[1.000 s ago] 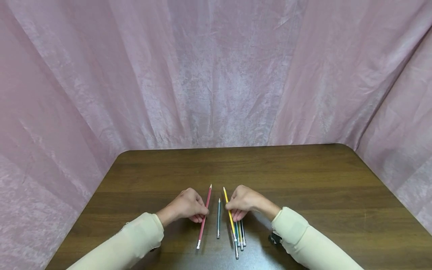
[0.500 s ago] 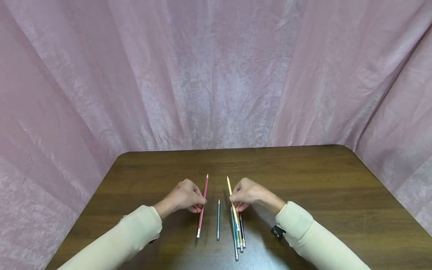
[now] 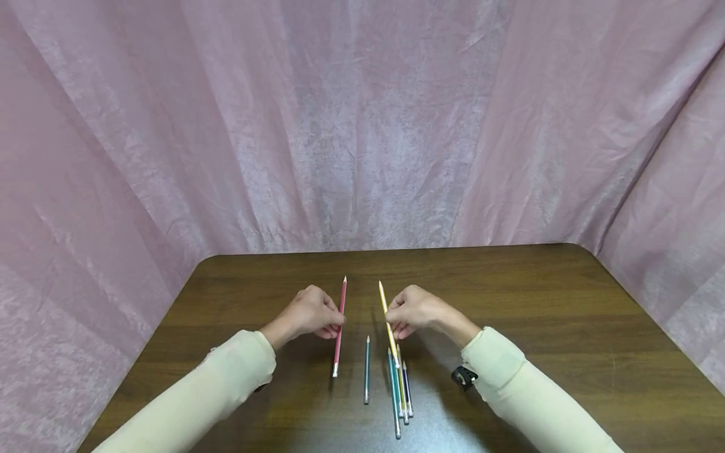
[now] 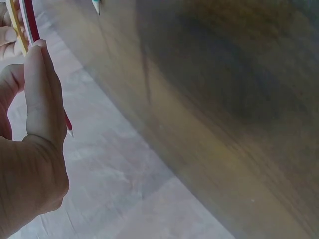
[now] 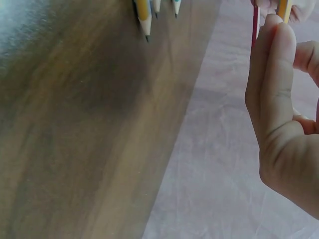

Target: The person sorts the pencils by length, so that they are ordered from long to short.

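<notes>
In the head view my left hand pinches a red pencil near its middle, point away from me and eraser end toward me. Opposite it, my right hand pinches a yellow pencil the same way, and its shadow shows it raised off the table. Between and below the hands a single teal pencil lies on the wood. Under the yellow pencil's eraser end is a bunch of several pencils, among them a teal pencil and a dark blue pencil. The left wrist view also shows the red pencil.
The brown wooden table stretches to both sides and to a straight far edge. A pink curtain hangs close behind it. A dark wrist device sits under the right sleeve.
Both hands have risen and moved away from the body, carrying the red and yellow pencils with them. The pencils lying on the table have stayed nearly where they were.
</notes>
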The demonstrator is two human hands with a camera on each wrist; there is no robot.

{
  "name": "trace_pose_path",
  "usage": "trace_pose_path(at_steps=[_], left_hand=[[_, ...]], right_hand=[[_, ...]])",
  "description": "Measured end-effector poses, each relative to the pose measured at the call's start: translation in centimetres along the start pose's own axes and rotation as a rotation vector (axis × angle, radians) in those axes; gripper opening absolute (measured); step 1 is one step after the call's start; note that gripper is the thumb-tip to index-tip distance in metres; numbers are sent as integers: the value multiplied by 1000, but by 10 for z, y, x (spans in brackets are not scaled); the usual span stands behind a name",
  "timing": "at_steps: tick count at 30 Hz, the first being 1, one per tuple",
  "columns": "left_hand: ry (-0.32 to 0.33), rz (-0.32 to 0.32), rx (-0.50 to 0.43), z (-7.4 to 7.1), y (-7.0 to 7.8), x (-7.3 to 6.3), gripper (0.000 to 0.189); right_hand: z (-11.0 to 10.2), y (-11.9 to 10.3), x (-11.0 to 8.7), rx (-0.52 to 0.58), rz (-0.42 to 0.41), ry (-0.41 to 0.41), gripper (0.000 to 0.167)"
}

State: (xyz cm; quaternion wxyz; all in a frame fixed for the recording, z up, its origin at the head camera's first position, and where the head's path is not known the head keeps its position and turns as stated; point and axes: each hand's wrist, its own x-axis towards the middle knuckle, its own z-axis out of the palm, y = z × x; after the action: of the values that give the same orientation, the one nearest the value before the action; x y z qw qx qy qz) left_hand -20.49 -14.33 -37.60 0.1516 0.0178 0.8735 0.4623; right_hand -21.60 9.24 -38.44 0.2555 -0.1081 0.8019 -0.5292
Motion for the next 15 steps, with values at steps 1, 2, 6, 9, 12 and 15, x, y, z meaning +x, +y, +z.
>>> trace_pose_path(at_steps=[1,2,6,9,12,15], left_hand=[[3,-4,1,-1,1,2,8],[8,-6,1,-2,1,3,8],[21,-17,-1,-4,2,11,8],[25,-19,4,-6,2,16,7],[31,-11,19,-8,0,22,6],[38,-1,35,-10,-1,29,8]], right_hand=[[-1,-1,1,3,-4,5,13],[-1,-1,2,6,-6,9,12],[-4,-3,4,17,-8,17,13],[-6,-6,7,24,2,23,11],[-8,-10,10,16,1,32,10],[-9,-15,13,-4,-6,37,12]])
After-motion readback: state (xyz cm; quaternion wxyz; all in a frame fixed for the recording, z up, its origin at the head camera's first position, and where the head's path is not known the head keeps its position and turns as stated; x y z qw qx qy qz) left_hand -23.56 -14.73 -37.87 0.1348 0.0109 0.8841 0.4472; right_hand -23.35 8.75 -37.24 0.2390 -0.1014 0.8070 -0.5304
